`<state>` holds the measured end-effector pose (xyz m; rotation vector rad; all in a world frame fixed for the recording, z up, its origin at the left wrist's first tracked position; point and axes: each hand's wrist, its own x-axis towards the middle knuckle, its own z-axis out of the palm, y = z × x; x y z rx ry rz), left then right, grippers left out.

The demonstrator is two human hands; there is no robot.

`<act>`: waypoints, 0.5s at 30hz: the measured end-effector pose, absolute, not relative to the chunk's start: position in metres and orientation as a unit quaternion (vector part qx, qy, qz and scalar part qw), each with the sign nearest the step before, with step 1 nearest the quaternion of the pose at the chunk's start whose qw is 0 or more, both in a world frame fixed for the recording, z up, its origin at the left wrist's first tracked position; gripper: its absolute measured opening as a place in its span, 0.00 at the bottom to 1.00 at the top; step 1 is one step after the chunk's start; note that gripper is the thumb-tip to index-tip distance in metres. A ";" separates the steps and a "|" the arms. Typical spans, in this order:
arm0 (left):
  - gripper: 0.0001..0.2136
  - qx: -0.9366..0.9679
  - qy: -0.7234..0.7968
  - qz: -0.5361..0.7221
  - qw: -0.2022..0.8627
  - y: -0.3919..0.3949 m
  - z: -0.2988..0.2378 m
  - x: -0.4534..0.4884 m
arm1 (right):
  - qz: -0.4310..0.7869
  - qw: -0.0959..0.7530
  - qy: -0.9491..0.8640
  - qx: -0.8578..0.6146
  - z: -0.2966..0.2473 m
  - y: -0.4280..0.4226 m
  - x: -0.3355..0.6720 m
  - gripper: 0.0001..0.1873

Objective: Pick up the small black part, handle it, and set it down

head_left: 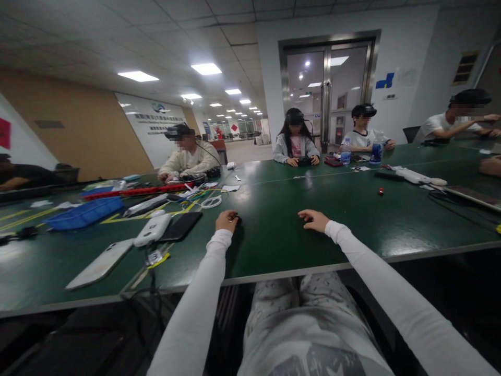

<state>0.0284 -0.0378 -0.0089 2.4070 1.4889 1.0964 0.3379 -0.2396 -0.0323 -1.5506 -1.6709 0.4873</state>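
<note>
My left hand (226, 221) rests at the table, its fingers curled round a small black object (238, 221). Most of that object is hidden by the fingers, so its kind does not show. Off to the right, my right hand (315, 220) hovers at or just above the green tabletop (270, 235); I cannot tell whether it touches. Its fingers are bent but apart, with nothing between them. A coil of white cable (212, 202) lies beyond my left hand, and a black flat device (182, 226) is to its left.
On the left lie a white phone (100, 263), a white handheld device (152, 228), a blue tray (86, 213) and tangled cables. A small red item (381, 191) is at right, before a white power strip (413, 175). Several people sit round the table; bottles (376, 153) stand at the far side.
</note>
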 end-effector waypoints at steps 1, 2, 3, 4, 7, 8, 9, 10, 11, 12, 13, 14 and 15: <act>0.14 0.775 0.516 0.363 0.038 -0.030 -0.008 0.009 | 0.193 0.394 -0.659 -0.611 -0.034 -0.239 0.339 0.27; 0.14 0.757 0.542 0.365 0.026 -0.025 -0.007 -0.009 | 0.194 0.395 -0.659 -0.610 -0.036 -0.238 0.339 0.27; 0.14 0.744 0.559 0.366 0.013 -0.021 -0.006 -0.024 | 0.195 0.396 -0.659 -0.610 -0.037 -0.237 0.340 0.27; 0.14 0.732 0.574 0.368 0.003 -0.019 -0.004 -0.037 | 0.195 0.396 -0.658 -0.610 -0.039 -0.237 0.341 0.27; 0.14 0.705 0.599 0.378 -0.007 -0.020 0.000 -0.059 | 0.194 0.394 -0.654 -0.616 -0.040 -0.237 0.341 0.26; 0.14 0.698 0.603 0.386 -0.005 -0.021 0.000 -0.061 | 0.192 0.392 -0.654 -0.618 -0.040 -0.237 0.340 0.26; 0.14 0.692 0.604 0.397 -0.003 -0.022 0.001 -0.062 | 0.191 0.390 -0.655 -0.618 -0.040 -0.238 0.340 0.26; 0.15 0.687 0.602 0.407 -0.002 -0.023 0.001 -0.062 | 0.191 0.387 -0.658 -0.618 -0.039 -0.239 0.340 0.26; 0.15 0.682 0.601 0.417 -0.001 -0.023 0.001 -0.062 | 0.190 0.383 -0.660 -0.617 -0.039 -0.240 0.339 0.26; 0.15 0.678 0.601 0.424 0.000 -0.023 0.000 -0.062 | 0.191 0.379 -0.663 -0.617 -0.038 -0.241 0.339 0.26; 0.15 0.674 0.603 0.428 -0.001 -0.022 0.000 -0.063 | 0.191 0.375 -0.666 -0.616 -0.037 -0.242 0.339 0.26; 0.15 0.669 0.606 0.430 -0.003 -0.021 -0.001 -0.063 | 0.192 0.371 -0.667 -0.616 -0.037 -0.242 0.339 0.26; 0.15 0.666 0.610 0.430 -0.006 -0.020 -0.003 -0.064 | 0.192 0.369 -0.668 -0.617 -0.036 -0.243 0.338 0.25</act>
